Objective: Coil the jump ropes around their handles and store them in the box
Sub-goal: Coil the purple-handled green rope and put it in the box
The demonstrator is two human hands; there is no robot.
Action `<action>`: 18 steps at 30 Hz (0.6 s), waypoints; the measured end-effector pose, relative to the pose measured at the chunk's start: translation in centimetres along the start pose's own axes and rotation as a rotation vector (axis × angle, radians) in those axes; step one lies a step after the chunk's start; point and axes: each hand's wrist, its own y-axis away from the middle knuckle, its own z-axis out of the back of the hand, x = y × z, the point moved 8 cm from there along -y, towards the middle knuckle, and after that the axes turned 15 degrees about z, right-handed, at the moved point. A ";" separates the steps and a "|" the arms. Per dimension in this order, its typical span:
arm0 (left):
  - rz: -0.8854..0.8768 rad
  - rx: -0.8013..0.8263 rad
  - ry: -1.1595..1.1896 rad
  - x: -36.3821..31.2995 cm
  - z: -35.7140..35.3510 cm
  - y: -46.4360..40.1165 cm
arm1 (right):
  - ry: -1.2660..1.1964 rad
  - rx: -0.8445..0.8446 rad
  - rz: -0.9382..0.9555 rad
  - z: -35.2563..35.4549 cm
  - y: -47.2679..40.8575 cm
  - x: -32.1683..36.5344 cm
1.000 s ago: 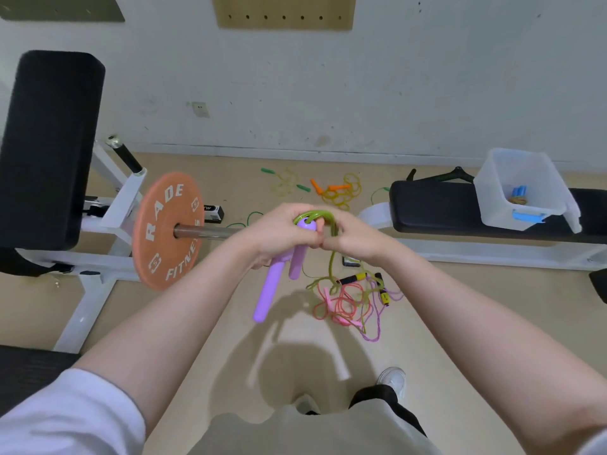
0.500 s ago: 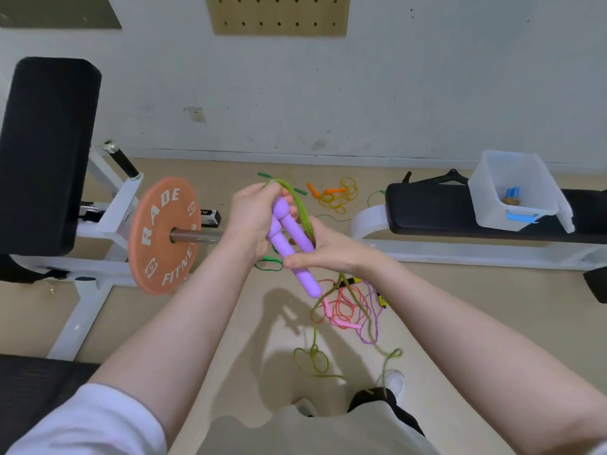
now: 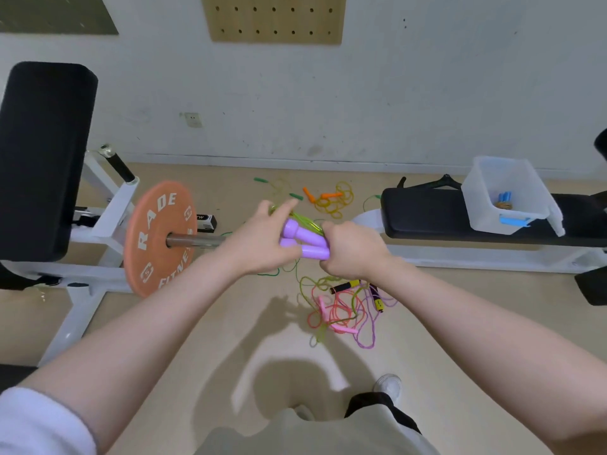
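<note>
Purple handles (image 3: 303,242) gripped by both hands (image 3: 262,239) (image 3: 353,249); tangled ropes (image 3: 345,310) below, box (image 3: 505,195) on bench (image 3: 423,211).

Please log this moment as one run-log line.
coiling | left hand and right hand grip purple handles | green rope partly wound | box waiting

Both hands meet mid-view, left hand (image 3: 259,241) and right hand (image 3: 353,249) either side of the paired handles (image 3: 303,239); a weight plate (image 3: 157,238) lies left, the box (image 3: 505,195) sits on a bench (image 3: 427,211) right — loose ropes (image 3: 345,310) on the floor below, more (image 3: 328,197) behind
</note>
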 end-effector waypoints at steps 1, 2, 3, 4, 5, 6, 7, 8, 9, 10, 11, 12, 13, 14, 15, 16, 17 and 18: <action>-0.074 -0.039 -0.243 -0.8 -0.1 0.6 | 0.030 0.002 0.023 0.2 -0.1 0.4; -0.140 -0.092 -0.464 -1.2 -0.4 0.6 | 0.058 0.015 0.053 0.3 -0.2 1.0; -0.181 -0.131 -0.612 -1.7 -0.9 0.8 | 0.068 0.024 0.077 0.3 -0.2 1.7; -0.191 -0.139 -0.673 -2.0 -1.4 0.8 | 0.068 0.027 0.088 0.4 -0.3 2.3; -0.191 -0.144 -0.674 -2.2 -1.8 0.8 | 0.070 0.029 0.089 0.5 -0.3 2.6; -0.183 -0.160 -0.643 -2.3 -2.1 0.8 | 0.079 0.033 0.089 0.4 -0.2 2.7; -0.177 -0.170 -0.620 -2.4 -2.3 0.8 | 0.084 0.036 0.090 0.3 -0.2 2.6; -0.178 -0.174 -0.620 -2.4 -2.7 0.8 | 0.073 0.041 0.090 0.2 -0.1 2.5; -0.183 -0.168 -0.645 -2.4 -3.0 0.8 | 0.032 0.058 0.093 -0.2 0.0 2.3; -0.193 -0.166 -0.687 -2.4 -3.4 0.6 | -0.037 0.097 0.100 -0.5 0.1 2.3; -0.209 -0.171 -0.732 -2.5 -3.6 0.6 | -0.107 0.159 0.112 -0.9 0.1 2.3; -0.227 -0.187 -0.778 -2.7 -3.7 0.6 | -0.147 0.255 0.125 -1.3 0.1 2.3; -0.247 -0.208 -0.821 -3.0 -3.9 0.6 | -0.143 0.358 0.135 -1.5 -0.1 2.2; -0.262 -0.227 -0.857 -3.3 -4.0 0.7 | -0.102 0.448 0.133 -1.5 -0.3 1.9; -0.275 -0.247 -0.886 -3.7 -4.3 0.7 | -0.044 0.506 0.125 -1.2 -0.6 1.5; -0.272 -0.264 -0.908 -4.0 -4.4 0.7 | 0.020 0.544 0.110 -0.7 -0.9 1.2; -0.255 -0.275 -0.925 -4.1 -4.5 0.6 | 0.090 0.559 0.090 -0.1 -1.1 1.0; -0.223 -0.277 -0.927 -4.1 -4.4 0.3 | 0.155 0.540 0.066 0.6 -1.3 1.0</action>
